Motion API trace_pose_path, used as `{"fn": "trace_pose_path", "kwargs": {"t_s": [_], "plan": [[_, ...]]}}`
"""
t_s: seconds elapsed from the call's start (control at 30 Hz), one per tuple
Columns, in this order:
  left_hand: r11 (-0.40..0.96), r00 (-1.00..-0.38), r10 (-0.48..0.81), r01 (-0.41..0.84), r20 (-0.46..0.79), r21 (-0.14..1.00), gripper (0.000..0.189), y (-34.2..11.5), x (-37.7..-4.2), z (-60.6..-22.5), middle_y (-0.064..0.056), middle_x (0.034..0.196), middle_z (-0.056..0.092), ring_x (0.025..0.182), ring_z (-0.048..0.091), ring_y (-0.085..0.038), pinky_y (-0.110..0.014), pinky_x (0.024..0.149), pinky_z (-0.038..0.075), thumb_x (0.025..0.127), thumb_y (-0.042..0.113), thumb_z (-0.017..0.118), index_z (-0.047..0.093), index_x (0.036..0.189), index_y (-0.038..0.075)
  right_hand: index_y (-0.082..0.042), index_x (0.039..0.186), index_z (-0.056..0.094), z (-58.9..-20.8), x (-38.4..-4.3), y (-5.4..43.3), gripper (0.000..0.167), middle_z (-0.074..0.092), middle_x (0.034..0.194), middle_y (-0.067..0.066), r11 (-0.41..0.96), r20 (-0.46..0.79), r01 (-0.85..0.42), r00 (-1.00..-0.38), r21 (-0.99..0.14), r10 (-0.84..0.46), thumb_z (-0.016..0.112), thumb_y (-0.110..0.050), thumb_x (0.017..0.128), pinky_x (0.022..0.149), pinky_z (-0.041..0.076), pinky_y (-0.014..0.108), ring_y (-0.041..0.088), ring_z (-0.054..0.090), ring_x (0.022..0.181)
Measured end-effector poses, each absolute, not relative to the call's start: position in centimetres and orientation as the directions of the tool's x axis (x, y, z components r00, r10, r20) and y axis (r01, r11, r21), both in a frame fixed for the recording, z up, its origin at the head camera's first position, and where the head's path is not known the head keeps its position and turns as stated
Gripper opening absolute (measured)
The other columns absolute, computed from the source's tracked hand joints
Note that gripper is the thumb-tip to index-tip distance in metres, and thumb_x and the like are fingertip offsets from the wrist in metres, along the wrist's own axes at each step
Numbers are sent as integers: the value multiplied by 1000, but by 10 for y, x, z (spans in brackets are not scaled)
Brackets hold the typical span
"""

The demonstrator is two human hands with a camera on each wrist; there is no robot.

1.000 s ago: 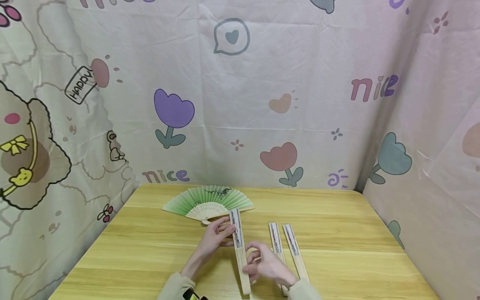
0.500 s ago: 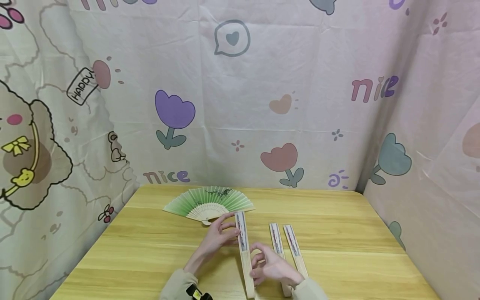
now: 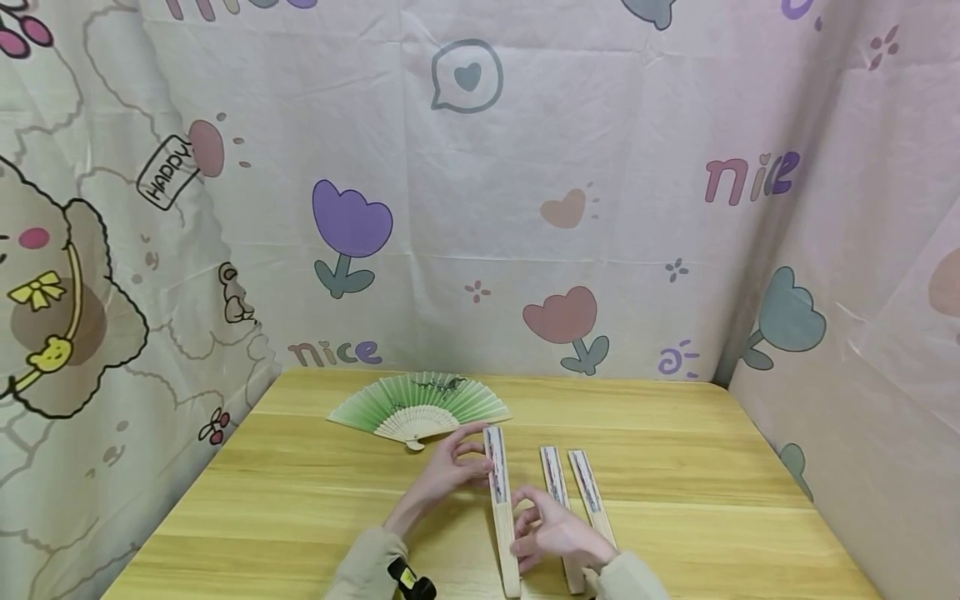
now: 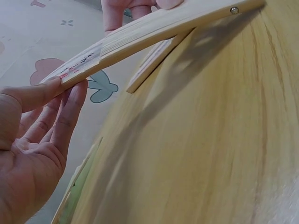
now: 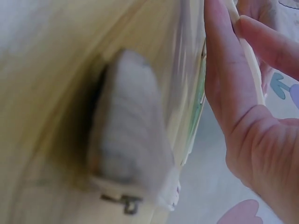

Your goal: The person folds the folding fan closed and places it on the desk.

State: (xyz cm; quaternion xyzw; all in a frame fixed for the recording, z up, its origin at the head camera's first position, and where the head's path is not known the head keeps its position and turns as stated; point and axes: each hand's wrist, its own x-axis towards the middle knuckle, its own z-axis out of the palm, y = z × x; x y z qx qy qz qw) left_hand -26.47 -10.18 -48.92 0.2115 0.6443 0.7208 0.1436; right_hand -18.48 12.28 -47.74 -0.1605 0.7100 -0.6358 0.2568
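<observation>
A folded hand fan [image 3: 501, 508] with pale wooden ribs and a printed upper part is held up, slightly tilted, between both hands. My left hand [image 3: 452, 467] pinches its printed far end between thumb and fingers, clearly so in the left wrist view. Lower down, my right hand [image 3: 553, 529] grips the wooden part from the right side. A metal rivet [image 4: 234, 10] shows at the fan's near end. Two more folded fans lie on the table: one [image 3: 553, 471] partly behind my right hand, the other [image 3: 587, 483] just right of it.
An open green fan [image 3: 442, 400] lies at the back left of the wooden table [image 3: 660, 442]. Patterned cloth [image 3: 480, 167] hangs behind and at both sides. A black strap [image 3: 411, 581] is on the left wrist. A blurred greyish object [image 5: 131, 126] looms close in the right wrist view.
Both hands have shifted to the right with the folded fan, closer to the two lying fans. The grip looks the same. The open green fan has stayed in place.
</observation>
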Motion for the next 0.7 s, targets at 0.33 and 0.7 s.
{"fn": "trace_pose_path", "kwargs": {"t_s": [0.33,0.7], "plan": [[-108,-846,513,103,144,989,72,-95,-269,-498,-28,118,63,88,72,-11,-39,85,68,92,0,69,29,150,-10,0,119,41,-479,-184,128,47,53,87,7,120,-193,152,-806,-981,-559,67,11,81,66,69,36,21,65,72],[-53,-832,535,141,148,989,75,-92,-273,-504,-40,130,54,101,70,-16,-31,92,66,88,-5,69,28,150,-13,3,122,40,-480,-183,132,48,54,88,7,137,-205,155,-821,-978,-533,66,13,82,66,70,39,22,65,71]]}}
